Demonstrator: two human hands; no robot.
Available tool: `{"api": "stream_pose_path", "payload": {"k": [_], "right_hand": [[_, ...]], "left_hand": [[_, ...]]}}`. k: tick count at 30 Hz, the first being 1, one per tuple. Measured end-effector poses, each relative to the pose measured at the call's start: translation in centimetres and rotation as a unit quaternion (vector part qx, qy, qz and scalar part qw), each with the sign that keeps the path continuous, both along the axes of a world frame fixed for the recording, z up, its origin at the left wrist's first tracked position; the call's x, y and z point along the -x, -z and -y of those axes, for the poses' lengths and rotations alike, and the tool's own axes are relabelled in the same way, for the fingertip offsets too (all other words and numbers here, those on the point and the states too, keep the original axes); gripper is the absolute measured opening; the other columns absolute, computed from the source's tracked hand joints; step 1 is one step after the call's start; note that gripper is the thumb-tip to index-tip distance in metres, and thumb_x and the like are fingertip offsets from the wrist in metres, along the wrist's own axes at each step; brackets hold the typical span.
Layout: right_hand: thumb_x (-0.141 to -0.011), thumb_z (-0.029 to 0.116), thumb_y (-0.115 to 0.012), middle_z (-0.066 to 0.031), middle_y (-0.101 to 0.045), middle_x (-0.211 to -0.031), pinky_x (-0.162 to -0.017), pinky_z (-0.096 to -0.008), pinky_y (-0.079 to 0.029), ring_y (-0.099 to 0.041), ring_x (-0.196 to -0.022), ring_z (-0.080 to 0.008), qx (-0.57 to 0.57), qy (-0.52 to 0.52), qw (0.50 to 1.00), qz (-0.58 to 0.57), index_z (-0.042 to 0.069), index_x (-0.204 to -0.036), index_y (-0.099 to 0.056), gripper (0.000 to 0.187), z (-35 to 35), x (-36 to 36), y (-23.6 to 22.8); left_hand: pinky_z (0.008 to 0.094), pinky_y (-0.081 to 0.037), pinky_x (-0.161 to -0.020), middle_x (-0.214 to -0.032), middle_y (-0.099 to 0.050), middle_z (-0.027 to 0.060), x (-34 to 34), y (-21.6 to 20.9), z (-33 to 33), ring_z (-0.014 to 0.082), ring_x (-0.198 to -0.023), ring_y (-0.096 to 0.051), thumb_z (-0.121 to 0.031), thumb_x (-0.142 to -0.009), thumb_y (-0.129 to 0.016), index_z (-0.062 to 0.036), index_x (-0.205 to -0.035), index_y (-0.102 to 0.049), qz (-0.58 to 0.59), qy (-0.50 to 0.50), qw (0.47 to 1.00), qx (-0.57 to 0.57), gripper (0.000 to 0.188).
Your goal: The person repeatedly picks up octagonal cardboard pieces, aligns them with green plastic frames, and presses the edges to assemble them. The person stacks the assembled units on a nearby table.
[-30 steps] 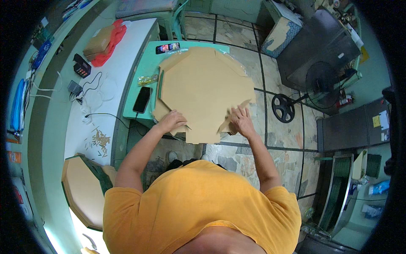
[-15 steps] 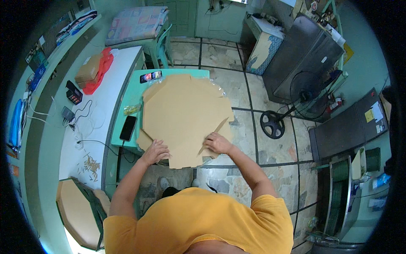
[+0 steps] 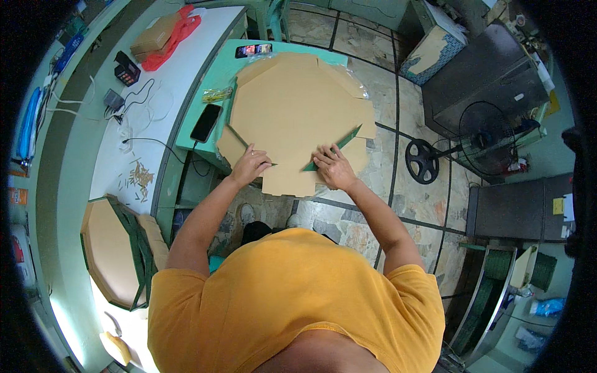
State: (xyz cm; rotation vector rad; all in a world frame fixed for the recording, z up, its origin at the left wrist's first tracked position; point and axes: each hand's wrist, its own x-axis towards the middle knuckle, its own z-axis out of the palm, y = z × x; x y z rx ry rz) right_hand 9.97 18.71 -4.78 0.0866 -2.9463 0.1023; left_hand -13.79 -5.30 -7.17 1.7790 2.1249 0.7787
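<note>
A large, many-sided cardboard sheet (image 3: pixel 292 112) lies brown side up on a turquoise table (image 3: pixel 217 68), with flaps along its edges. The near left flap is under my left hand (image 3: pixel 250 165), whose fingers are bent around it. Across the near right edge, my right hand (image 3: pixel 334 168) has its fingers curled over a raised flap (image 3: pixel 345 140). That flap stands up from the sheet and shows a dark green outer side. A thin green edge (image 3: pixel 238 137) shows near my left hand too. Part of each flap is hidden beneath my fingers.
Left of the sheet lie a black phone (image 3: pixel 206 123) with a cable and a yellowish packet (image 3: pixel 216 95); a lit phone (image 3: pixel 254 50) is at the back. An octagonal green-edged cardboard tray (image 3: pixel 112 255) stands at lower left. A fan (image 3: pixel 429 158) stands right on the tiled floor.
The view has tilted, so the table sits higher in the picture. Under my right hand the flap is raised further, its green side now showing. Both hands stay at the sheet's near edges.
</note>
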Motion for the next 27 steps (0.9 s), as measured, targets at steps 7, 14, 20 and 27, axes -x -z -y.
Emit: {"api": "stream_pose_path", "payload": {"k": [7,14,20,27], "right_hand": [[-0.079,0.040,-0.063,-0.0191,-0.027,-0.153,-0.115,-0.0530,-0.018,-0.024,-0.143,-0.0332,-0.086,0.014,0.985,0.150,-0.006,-0.141,-0.036,0.082,2.6,-2.0,-2.4],[-0.087,0.043,-0.058,-0.0175,-0.051,-0.132,-0.114,-0.0538,-0.019,-0.044,-0.126,-0.0325,-0.003,0.040,0.999,0.023,-0.002,-0.129,-0.049,0.063,1.9,-1.2,-0.7],[-0.089,0.028,-0.058,-0.0148,-0.062,-0.102,-0.104,-0.0509,-0.032,-0.058,-0.096,-0.0319,0.188,0.225,0.956,0.012,0.004,-0.098,-0.062,0.026,1.7,2.7,-1.2],[-0.082,0.030,-0.065,-0.0109,-0.060,-0.097,-0.084,-0.0437,-0.043,-0.057,-0.091,-0.0313,0.132,0.096,0.983,-0.080,0.006,-0.094,-0.065,0.026,2.7,2.2,-0.4]], "left_hand": [[0.0538,-0.024,-0.114,-0.120,-0.064,0.0088,0.8,-0.4,1.4,0.0302,-0.130,-0.047,-0.026,-0.084,-0.069,-0.0058,-0.108,-0.067,-0.064,0.099,0.992,-0.051,0.032],[0.0527,-0.024,-0.113,-0.116,-0.064,0.0136,0.6,-2.1,1.9,0.0308,-0.129,-0.047,-0.036,-0.088,-0.064,-0.0056,-0.105,-0.068,-0.078,0.114,0.989,-0.059,0.035],[0.0485,-0.028,-0.108,-0.087,-0.068,0.0105,1.0,-0.5,-1.6,0.0237,-0.097,-0.063,-0.037,-0.090,-0.060,-0.0100,-0.096,-0.070,0.070,-0.081,0.993,0.056,0.029],[0.0480,-0.033,-0.102,-0.093,-0.063,0.0108,-0.7,-1.2,-1.2,0.0302,-0.098,-0.056,-0.038,-0.082,-0.068,-0.0117,-0.093,-0.071,0.017,-0.093,0.996,-0.002,0.029]]}}
